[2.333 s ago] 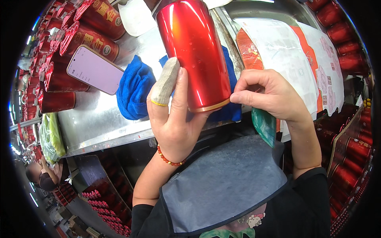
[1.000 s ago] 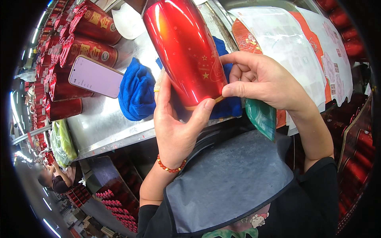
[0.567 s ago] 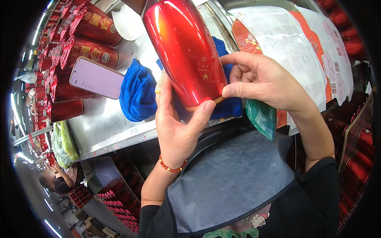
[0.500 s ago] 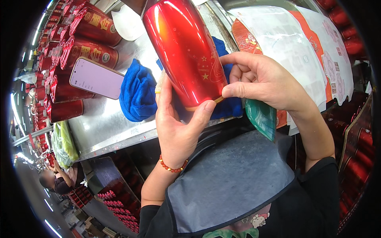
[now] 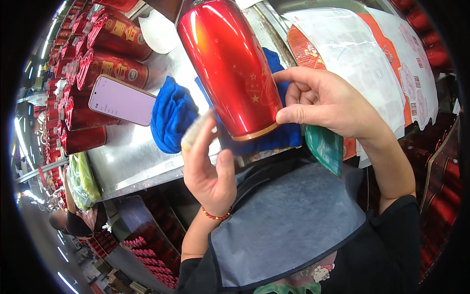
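A glossy red bottle (image 5: 232,73), with small gold stars and a gold band round its lower end, lies tilted in front of me over a blue cloth (image 5: 289,134). My right hand (image 5: 325,100) pinches its lower right edge between thumb and fingers. Clear of the bottle on its left, my left hand (image 5: 208,171) is open, thumb and fingers apart and slightly blurred. A pale wrap (image 5: 195,131) covers one of its fingers. Beside that hand lies a crumpled blue cloth (image 5: 171,117). The bottle's far end runs out of view at the top.
A phone (image 5: 122,100) rests on the metal table (image 5: 132,161) by several red bottles (image 5: 115,68). White printed sheets (image 5: 342,59) lie at the right, with a green translucent piece (image 5: 325,147) at the edge. A person (image 5: 83,215) is at far left; trays of red bottles stand around.
My left hand has let go of the bottle's lower end and moved down and left, uncovering the gold band. My right hand keeps its hold.
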A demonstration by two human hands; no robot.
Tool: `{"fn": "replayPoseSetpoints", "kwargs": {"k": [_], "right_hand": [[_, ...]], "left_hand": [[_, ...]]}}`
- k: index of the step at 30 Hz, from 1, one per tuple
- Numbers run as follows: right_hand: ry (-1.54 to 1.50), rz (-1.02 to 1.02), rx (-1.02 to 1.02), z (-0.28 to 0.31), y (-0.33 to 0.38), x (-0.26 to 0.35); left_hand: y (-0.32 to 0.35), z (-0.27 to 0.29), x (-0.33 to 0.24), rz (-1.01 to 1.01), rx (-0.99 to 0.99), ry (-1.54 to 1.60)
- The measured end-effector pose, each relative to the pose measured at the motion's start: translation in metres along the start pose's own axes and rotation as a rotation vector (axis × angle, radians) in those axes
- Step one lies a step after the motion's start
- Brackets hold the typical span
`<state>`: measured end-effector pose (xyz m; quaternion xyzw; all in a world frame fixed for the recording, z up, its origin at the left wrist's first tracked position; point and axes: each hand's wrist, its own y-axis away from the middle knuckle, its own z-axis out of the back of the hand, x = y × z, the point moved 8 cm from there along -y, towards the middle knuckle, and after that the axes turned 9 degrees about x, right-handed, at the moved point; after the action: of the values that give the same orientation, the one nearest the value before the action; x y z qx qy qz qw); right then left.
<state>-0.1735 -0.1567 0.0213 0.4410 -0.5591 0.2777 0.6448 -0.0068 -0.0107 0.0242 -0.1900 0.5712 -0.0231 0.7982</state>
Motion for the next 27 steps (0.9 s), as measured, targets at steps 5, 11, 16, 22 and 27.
{"fn": "replayPoseSetpoints", "kwargs": {"k": [5, 11, 16, 22, 27], "right_hand": [[0.025, -0.016, 0.007, -0.001, -0.001, 0.001], [-0.013, -0.021, 0.020, 0.000, -0.002, 0.000], [0.023, -0.014, 0.025, -0.001, -0.002, 0.000], [0.022, -0.012, 0.029, -0.002, -0.002, 0.002], [0.075, -0.020, 0.018, -0.002, -0.002, 0.006]], "left_hand": [[0.016, 0.004, -0.004, -0.010, -0.149, -0.052], [0.018, -0.007, -0.031, -0.218, -0.099, -0.436], [0.012, -0.015, -0.039, -0.325, -0.023, -0.574], [0.002, -0.023, -0.050, -0.417, 0.043, -0.684], [-0.007, -0.040, -0.057, -0.497, 0.112, -0.747]]}}
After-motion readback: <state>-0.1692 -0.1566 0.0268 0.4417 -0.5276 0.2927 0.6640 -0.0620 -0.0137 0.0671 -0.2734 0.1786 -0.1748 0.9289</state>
